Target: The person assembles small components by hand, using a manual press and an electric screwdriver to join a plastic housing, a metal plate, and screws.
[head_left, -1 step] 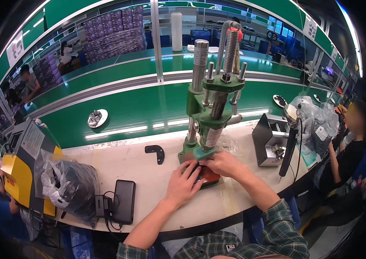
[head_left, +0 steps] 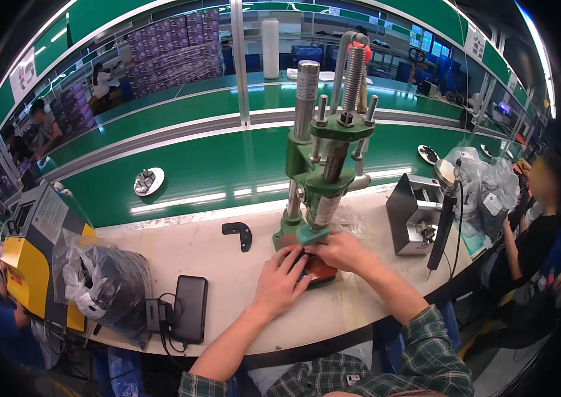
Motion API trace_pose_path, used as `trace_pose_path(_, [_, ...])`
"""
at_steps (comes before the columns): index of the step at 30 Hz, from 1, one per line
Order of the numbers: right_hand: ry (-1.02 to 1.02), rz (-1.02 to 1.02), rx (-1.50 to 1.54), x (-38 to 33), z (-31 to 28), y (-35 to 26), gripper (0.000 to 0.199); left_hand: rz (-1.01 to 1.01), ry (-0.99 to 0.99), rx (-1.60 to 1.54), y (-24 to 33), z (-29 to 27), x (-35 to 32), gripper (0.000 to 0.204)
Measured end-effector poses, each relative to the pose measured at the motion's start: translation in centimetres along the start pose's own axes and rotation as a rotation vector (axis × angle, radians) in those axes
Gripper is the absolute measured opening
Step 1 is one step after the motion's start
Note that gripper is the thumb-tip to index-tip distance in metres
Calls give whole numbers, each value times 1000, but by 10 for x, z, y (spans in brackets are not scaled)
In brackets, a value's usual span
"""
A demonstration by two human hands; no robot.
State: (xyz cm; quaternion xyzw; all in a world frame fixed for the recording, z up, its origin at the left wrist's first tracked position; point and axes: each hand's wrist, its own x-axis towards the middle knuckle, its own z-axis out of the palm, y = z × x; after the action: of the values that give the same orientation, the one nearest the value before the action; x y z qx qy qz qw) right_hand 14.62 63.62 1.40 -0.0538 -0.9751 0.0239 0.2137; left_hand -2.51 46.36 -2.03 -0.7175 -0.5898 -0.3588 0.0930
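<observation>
Reddish-brown workpiece (head_left: 320,268) lies on the base of the green hand press (head_left: 323,165), right under its ram, and both your hands are on it. Your left hand (head_left: 282,278) rests flat with the fingers spread, pressing on the near left edge of the piece; nothing is closed in it. Your right hand (head_left: 338,251) sits on the far right side of the piece, just beside the press's lower green foot, fingers curled onto it in a light pinch; how firmly it grips, you cannot tell from here. Left of the press, a small black bracket (head_left: 238,233) lies on the pale worktable (head_left: 181,258), apart from your hands. Nearer to you and farther left sits a black power bank (head_left: 189,308) with a cable, beside a dark plastic bag (head_left: 105,284). Right of the press stands a grey metal box (head_left: 413,215), and behind the press runs the green conveyor (head_left: 214,172), carrying a white disc (head_left: 147,181).
</observation>
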Motion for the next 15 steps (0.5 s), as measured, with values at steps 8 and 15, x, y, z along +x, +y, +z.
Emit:
trace_pose_path(8, [183,28,178,-9,-2,-2,32,-2,-21,13,-1,-1,0,49])
trace_pose_path(15, [585,490,566,-73,-46,-2,31,-183,52,-310,-4,8,0,43])
